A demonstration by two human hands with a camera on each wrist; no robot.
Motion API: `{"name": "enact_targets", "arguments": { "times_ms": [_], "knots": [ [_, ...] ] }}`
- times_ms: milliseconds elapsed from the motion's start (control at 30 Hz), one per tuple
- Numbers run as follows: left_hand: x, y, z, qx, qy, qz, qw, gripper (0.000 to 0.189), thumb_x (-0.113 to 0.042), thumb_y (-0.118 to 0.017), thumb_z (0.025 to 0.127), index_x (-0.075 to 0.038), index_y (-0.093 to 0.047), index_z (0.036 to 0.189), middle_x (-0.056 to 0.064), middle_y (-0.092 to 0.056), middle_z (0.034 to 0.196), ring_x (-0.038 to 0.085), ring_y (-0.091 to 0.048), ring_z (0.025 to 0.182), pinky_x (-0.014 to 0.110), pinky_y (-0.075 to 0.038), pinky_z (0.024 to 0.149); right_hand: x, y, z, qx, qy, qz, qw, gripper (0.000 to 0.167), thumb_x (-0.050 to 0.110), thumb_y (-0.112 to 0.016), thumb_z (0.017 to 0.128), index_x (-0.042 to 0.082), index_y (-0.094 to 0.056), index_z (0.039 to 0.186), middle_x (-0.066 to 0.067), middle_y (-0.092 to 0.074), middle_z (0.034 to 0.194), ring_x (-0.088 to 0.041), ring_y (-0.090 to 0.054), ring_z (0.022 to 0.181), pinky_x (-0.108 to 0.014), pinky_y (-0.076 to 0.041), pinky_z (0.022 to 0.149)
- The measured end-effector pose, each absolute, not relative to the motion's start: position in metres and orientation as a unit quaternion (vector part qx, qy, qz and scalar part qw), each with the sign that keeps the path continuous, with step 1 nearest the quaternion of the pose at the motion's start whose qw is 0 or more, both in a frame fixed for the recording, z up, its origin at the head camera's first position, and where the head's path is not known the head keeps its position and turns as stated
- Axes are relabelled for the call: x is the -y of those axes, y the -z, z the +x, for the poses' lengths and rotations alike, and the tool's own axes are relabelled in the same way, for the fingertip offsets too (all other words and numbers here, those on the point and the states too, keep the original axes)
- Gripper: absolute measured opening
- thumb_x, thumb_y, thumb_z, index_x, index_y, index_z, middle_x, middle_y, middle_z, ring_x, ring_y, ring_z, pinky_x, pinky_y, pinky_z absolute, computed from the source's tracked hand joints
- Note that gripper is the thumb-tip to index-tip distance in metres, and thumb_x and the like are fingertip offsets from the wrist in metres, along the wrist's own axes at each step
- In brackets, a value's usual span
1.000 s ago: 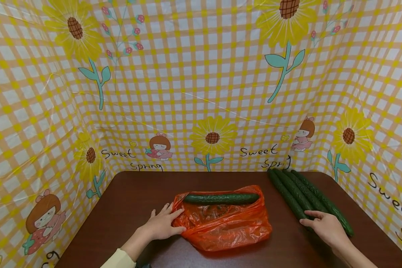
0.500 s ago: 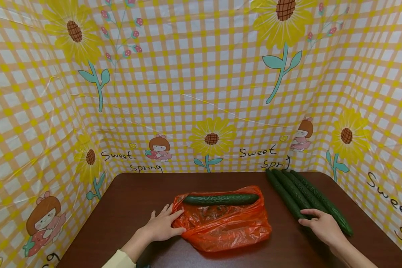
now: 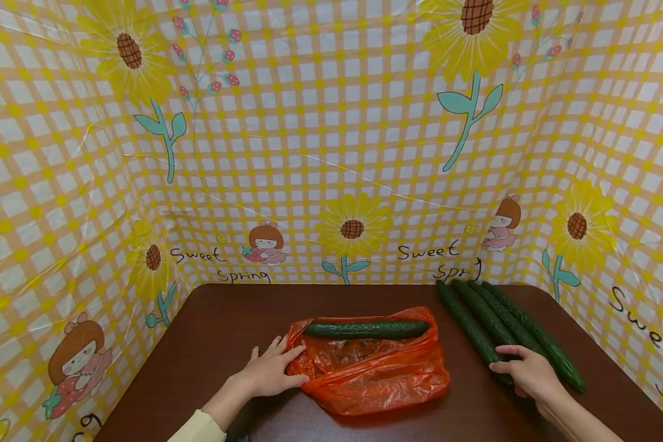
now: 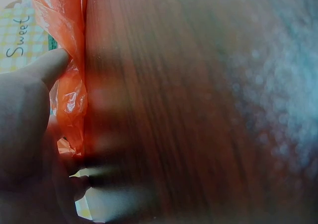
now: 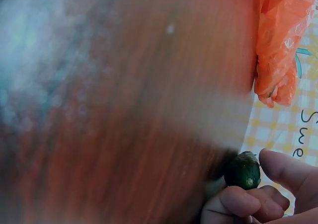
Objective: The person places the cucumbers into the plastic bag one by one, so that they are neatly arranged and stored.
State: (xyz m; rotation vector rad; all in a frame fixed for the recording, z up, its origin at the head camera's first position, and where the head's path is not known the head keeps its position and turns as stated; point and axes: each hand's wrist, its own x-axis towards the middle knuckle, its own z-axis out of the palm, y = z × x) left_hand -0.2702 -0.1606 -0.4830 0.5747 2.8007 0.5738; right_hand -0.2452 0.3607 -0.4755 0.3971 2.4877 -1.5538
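My left hand (image 3: 267,371) lies at the left end of a red plastic bag (image 3: 381,387), fingers spread, with thumb and fingertips touching the film. A cucumber (image 3: 367,329) lies crosswise in the bag's opening. On the right, my right hand (image 3: 530,376) grips the near end of the leftmost cucumber (image 3: 466,319) of a group. The right wrist view shows that cucumber's tip (image 5: 242,172) between thumb and curled fingers. In the left wrist view, the thumb (image 4: 53,67) presses on the bag (image 4: 73,92).
Three more cucumbers (image 3: 536,331) lie side by side on the right of the brown table (image 3: 237,313), slanting toward its front. A checkered cloth (image 3: 353,153) with printed sunflowers stands around the back and sides. A small dark object (image 3: 237,438) shows at the bottom edge.
The leftmost cucumber has shifted slightly left, so a gap now shows between it and its neighbour. My right hand has moved slightly with it; the left hand stays at the bag.
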Motion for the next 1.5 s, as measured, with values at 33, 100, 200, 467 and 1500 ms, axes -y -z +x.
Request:
{"name": "enact_targets", "arguments": {
  "times_ms": [33, 100, 200, 467, 1500],
  "knots": [
    [0.1607, 0.4833, -0.2708, -0.954, -0.195, 0.196, 0.112, 0.075, -0.063, -0.06, 0.092, -0.024, -0.045, 0.154, 0.021, -0.027, 0.163, 0.042, -0.02, 0.153, 0.08, -0.011, 0.109, -0.3608, 0.4756, -0.2456, -0.836, 0.524, 0.135, 0.092, 0.069, 0.02, -0.068, 0.093, -0.008, -0.037, 0.149, 0.009, -0.033, 0.048, -0.008, -0.026, 0.043, -0.03, -0.034, 0.046],
    [0.1611, 0.4846, -0.2726, -0.955, -0.196, 0.195, 0.111, 0.075, -0.064, -0.059, 0.092, -0.024, -0.045, 0.154, 0.02, -0.027, 0.164, 0.043, -0.02, 0.153, 0.08, -0.01, 0.109, -0.3604, 0.4752, -0.2466, -0.837, 0.523, 0.133, 0.093, 0.073, 0.022, -0.068, 0.093, -0.008, -0.035, 0.151, 0.01, -0.032, 0.047, -0.008, -0.025, 0.043, -0.029, -0.034, 0.046],
    [0.1617, 0.4851, -0.2747, -0.955, -0.195, 0.194, 0.11, 0.075, -0.064, -0.058, 0.092, -0.024, -0.044, 0.154, 0.02, -0.026, 0.164, 0.043, -0.019, 0.153, 0.08, -0.01, 0.109, -0.3596, 0.4748, -0.248, -0.842, 0.515, 0.127, 0.094, 0.075, 0.026, -0.068, 0.094, -0.011, -0.035, 0.15, 0.01, -0.031, 0.046, -0.008, -0.025, 0.043, -0.03, -0.034, 0.047],
    [0.1609, 0.4829, -0.2734, -0.956, -0.191, 0.194, 0.112, 0.074, -0.063, -0.059, 0.093, -0.025, -0.045, 0.154, 0.02, -0.027, 0.164, 0.042, -0.02, 0.153, 0.08, -0.011, 0.109, -0.3585, 0.4806, -0.2499, -0.85, 0.5, 0.134, 0.098, 0.076, 0.034, -0.071, 0.092, -0.013, -0.043, 0.145, 0.011, -0.034, 0.044, -0.008, -0.025, 0.043, -0.03, -0.035, 0.047],
    [0.1594, 0.4835, -0.2695, -0.957, -0.186, 0.198, 0.104, 0.074, -0.063, -0.06, 0.092, -0.024, -0.046, 0.153, 0.021, -0.029, 0.163, 0.042, -0.022, 0.152, 0.08, -0.012, 0.109, -0.3575, 0.4839, -0.2544, -0.854, 0.491, 0.151, 0.078, 0.067, 0.034, -0.076, 0.086, -0.013, -0.059, 0.131, -0.005, -0.076, 0.073, -0.007, -0.025, 0.041, -0.032, -0.038, 0.048]
  ]
}}
